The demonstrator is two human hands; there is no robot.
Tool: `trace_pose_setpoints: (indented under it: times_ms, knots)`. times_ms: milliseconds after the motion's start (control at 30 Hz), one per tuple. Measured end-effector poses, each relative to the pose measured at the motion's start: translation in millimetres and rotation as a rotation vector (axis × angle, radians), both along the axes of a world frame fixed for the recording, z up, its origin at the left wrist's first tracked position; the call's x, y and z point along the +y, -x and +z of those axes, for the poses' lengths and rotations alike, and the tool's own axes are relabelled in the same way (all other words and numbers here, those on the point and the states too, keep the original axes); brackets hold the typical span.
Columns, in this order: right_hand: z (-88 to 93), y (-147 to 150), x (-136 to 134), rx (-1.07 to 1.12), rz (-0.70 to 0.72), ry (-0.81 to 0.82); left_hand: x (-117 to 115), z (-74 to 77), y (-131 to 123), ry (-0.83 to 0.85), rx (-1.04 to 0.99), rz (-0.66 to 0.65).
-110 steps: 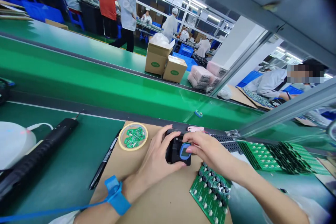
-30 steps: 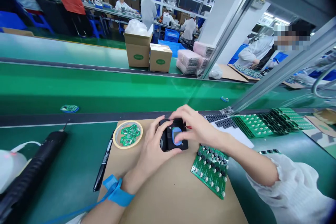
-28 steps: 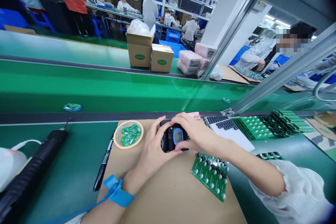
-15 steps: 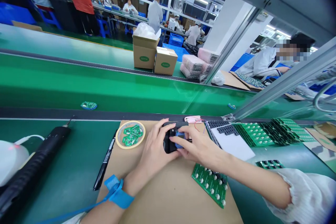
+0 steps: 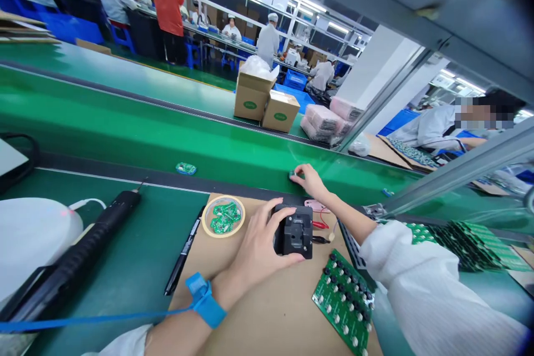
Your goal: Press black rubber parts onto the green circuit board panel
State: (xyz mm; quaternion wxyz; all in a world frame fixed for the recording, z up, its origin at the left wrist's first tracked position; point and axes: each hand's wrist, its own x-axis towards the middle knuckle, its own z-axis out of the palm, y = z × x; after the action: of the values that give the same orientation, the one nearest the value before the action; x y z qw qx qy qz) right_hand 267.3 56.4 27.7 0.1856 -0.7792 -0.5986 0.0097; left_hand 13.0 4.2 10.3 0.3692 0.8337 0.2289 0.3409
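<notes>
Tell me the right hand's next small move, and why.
Probably lift the right hand and bring it back to the black fixture: its fingertips rest on a small part on the green conveyor belt, and the left hand holds the fixture, whose cradle looks empty.

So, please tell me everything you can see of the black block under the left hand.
The black block looks like matt plastic, with an empty-looking recess in its top face. It sits flat on the brown cardboard sheet, near the far edge. The left hand grips its left side, thumb at the near edge and fingers over the top. Red and black leads lie at its right side.
</notes>
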Motion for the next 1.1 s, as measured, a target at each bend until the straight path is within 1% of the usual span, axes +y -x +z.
trace_pose_setpoints:
  times_ms: [67,133,167,233,300,367,433,500,567,633,700,767,833,900,967,1033,1067,1100]
  knots:
    - [-2.8,-1.3,6.1,-0.060,-0.034,0.064,-0.7,-0.5,-0.8,0.004,-0.001,-0.002]
    - [3.6,3.8,13.8,-0.118,-0.034,0.104,-1.3,-0.8,-1.5,0.008,0.001,-0.006]
    - [9.0,10.2,19.9,-0.143,-0.004,0.117,-1.6,-0.7,-1.6,0.010,0.001,-0.007]
    - [20.6,32.6,37.1,-0.173,0.126,0.141,-2.1,-0.5,-1.5,0.013,0.004,-0.008]
    - [28.7,67.0,58.1,-0.177,0.314,0.177,-2.4,-0.5,-1.0,0.015,0.008,-0.008]
    - [31.2,106.7,77.7,-0.168,0.497,0.226,-2.3,-1.0,-0.6,0.013,0.013,-0.010]
    - [29.6,142.4,91.6,-0.163,0.640,0.283,-2.1,-2.0,-0.4,0.010,0.016,-0.006]
    - [26.5,165.9,98.3,-0.165,0.729,0.344,-2.2,-2.8,-0.3,0.009,0.018,0.005]
    - [23.5,174.3,98.8,-0.169,0.767,0.393,-2.5,-3.0,-0.3,0.010,0.018,0.013]
    - [20.9,168.7,95.3,-0.170,0.766,0.418,-2.7,-2.6,-0.2,0.010,0.018,0.007]
    - [18.9,152.0,89.5,-0.166,0.729,0.418,-2.6,-2.1,-0.1,0.010,0.018,-0.006]
    - [19.2,127.2,82.0,-0.157,0.650,0.394,-2.6,-1.8,-0.1,0.014,0.019,-0.014]
    - [25.0,97.9,70.9,-0.142,0.543,0.340,-2.6,-1.5,-0.3,0.020,0.020,-0.019]
    - [38.8,69.3,53.2,-0.119,0.434,0.259,-2.7,-1.1,-0.8,0.025,0.017,-0.021]
    - [59.6,47.5,26.2,-0.094,0.357,0.178,-2.7,-0.5,-1.5,0.031,0.012,-0.021]
    - [82.6,36.8,-9.3,-0.016,0.361,0.134,-2.4,-0.3,-2.1,0.039,0.010,-0.020]
    - [92.7,35.8,-28.8,0.051,0.397,0.135,-2.1,-0.4,-2.2,0.042,0.011,-0.019]
    - [100.7,37.3,-48.1,0.193,0.468,0.149,-1.8,-0.8,-2.3,0.042,0.015,-0.021]
